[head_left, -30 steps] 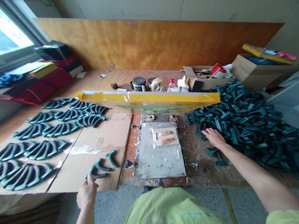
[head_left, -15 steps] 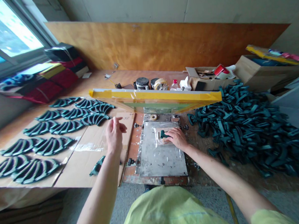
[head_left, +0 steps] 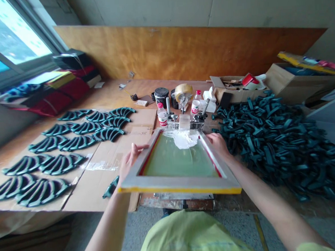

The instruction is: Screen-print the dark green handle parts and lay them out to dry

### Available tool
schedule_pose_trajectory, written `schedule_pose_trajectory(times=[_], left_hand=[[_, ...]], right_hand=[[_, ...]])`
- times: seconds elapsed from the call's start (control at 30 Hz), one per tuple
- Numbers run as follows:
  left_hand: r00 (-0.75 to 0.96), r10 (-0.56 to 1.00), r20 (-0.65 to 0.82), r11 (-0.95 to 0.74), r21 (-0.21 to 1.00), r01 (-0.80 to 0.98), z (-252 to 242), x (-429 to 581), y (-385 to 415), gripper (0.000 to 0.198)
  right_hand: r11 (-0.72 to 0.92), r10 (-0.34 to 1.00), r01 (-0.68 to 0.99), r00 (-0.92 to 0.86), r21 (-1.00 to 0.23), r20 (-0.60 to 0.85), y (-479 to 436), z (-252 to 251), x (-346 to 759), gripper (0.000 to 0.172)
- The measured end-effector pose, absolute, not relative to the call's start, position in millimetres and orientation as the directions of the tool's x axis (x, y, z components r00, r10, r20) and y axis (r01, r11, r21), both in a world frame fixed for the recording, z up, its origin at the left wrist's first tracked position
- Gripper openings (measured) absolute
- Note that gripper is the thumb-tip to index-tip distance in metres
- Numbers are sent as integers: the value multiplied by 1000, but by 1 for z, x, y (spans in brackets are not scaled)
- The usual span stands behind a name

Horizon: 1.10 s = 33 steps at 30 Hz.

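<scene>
A hinged screen-printing frame (head_left: 179, 184) with a green mesh lies tilted down over the print plate in front of me. White ink (head_left: 184, 139) is smeared at the far end of the mesh. My left hand (head_left: 130, 160) grips the frame's left rail. My right hand (head_left: 218, 145) grips the right rail. One dark green curved plastic part (head_left: 110, 187) lies on the cardboard just left of the frame.
Rows of green curved parts (head_left: 69, 143) are laid on cardboard (head_left: 103, 182) at the left. A big heap of the same parts (head_left: 282, 141) fills the right. Ink tins, tape roll (head_left: 183, 91) and bottles stand behind the frame. Cardboard boxes (head_left: 289, 78) sit at the far right.
The raised frame has come down over the plate. Both hands left the plate area and now hold the frame's side rails. A green part was set on the plate before that.
</scene>
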<state>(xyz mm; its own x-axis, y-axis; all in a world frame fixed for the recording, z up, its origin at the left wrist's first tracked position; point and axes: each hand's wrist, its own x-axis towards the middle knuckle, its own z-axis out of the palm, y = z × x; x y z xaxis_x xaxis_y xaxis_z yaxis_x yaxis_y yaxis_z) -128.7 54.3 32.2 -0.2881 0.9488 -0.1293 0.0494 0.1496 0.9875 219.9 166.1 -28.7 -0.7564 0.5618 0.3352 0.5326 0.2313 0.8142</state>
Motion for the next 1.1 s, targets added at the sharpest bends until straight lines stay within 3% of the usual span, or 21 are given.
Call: schedule_pose_trajectory(times=[0.07, 0.13, 0.2, 0.27, 0.37, 0.43, 0.63, 0.7, 0.8, 0.9, 1.1], left_hand=[[-231, 927, -295, 312, 949, 44, 6, -130, 36, 67], [-221, 904, -365, 377, 926, 11, -21, -126, 25, 79], [-244, 895, -373, 381, 924, -15, -43, -120, 21, 91], [-268, 891, -366, 376, 926, -13, -58, -114, 21, 93], [-262, 894, -363, 372, 928, -16, -69, -113, 21, 89], [-255, 897, -363, 372, 928, -14, -73, -115, 21, 86], [-265, 897, -353, 375, 926, 36, -82, -119, 20, 80], [-278, 892, -356, 381, 923, 43, -82, -118, 21, 81], [-284, 889, -358, 385, 922, 42, -79, -117, 22, 81], [-280, 890, -360, 382, 924, 26, -74, -116, 21, 81], [-276, 898, -343, 363, 932, 21, -75, -116, 20, 76]], right_hand=[[312, 636, 756, -616, 576, 465, 183, -15, 218, 26], [434, 716, 877, -475, 208, 511, 197, -5, 200, 34], [522, 778, 852, -459, -34, 429, 207, -1, 172, 47], [538, 827, 833, -492, -128, 271, 212, -3, 147, 41], [516, 857, 842, -508, -159, 90, 207, -13, 129, 16], [548, 836, 820, -544, -165, 70, 193, -22, 133, 8], [781, 601, 562, -796, -274, 80, 151, -24, 171, 33], [804, 552, 516, -832, -295, 51, 154, -17, 175, 30], [768, 616, 577, -784, -277, 75, 162, -13, 168, 18], [732, 680, 641, -711, -232, 182, 154, -27, 161, 21], [780, 615, 537, -753, -320, 236, 141, -40, 174, 25]])
